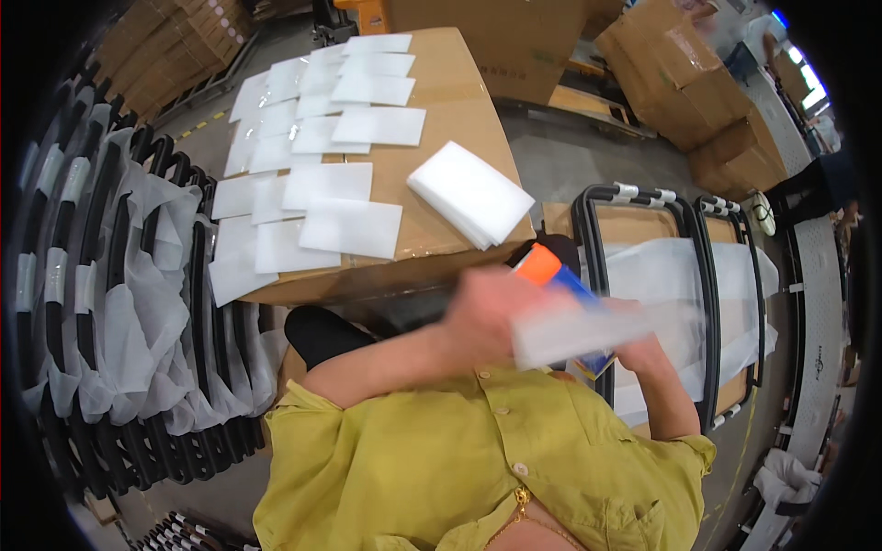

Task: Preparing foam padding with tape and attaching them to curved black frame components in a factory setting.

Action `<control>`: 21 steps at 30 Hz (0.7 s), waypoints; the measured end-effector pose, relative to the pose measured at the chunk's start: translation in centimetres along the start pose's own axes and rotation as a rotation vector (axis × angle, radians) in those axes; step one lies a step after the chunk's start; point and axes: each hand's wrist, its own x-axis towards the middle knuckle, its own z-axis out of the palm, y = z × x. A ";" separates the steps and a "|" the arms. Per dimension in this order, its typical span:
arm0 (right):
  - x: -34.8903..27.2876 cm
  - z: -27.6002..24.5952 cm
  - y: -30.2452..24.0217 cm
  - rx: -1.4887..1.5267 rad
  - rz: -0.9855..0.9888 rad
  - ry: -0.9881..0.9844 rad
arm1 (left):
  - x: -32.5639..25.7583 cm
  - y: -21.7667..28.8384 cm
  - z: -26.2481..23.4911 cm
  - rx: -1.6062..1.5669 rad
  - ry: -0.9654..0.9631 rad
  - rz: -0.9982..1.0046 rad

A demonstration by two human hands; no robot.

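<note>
In front of my chest my left hand (pixel 491 312) is smeared by motion, its fingers closed at the near end of a white foam sheet (pixel 579 335), which is blurred too. Behind that sheet, my right hand (pixel 640 344) is closed around what looks like a blue and orange tape dispenser (pixel 574 286); the sheet hides part of its grip. Ahead stands a large cardboard box (pixel 459 83) with several white foam sheets (pixel 351 228) laid in overlapping rows on its top. A thick stack of foam sheets (pixel 473 193) sits at the box's right near corner.
Black tubular frames (pixel 101 275) with white wrapping stand packed along my left. More black frames (pixel 703 312) over cardboard are at my right. Cartons (pixel 675 83) and an orange pallet jack (pixel 367 14) stand beyond the box. A grey conveyor-like rail (pixel 818 321) runs along the far right, where people stand.
</note>
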 end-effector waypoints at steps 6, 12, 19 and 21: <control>1.2 -2.2 3.1 0.046 -0.018 0.256 | 5.8 -2.1 -3.5 0.380 0.135 0.302; -0.7 -3.5 3.1 0.329 0.016 0.314 | 14.6 -17.0 -13.4 1.061 0.023 0.011; 0.9 -4.0 4.4 0.415 0.151 0.403 | 17.7 -34.7 -14.3 1.376 -0.099 -0.256; 1.7 -4.3 4.2 0.460 0.158 0.412 | 17.2 -38.1 -14.0 1.367 -0.128 -0.316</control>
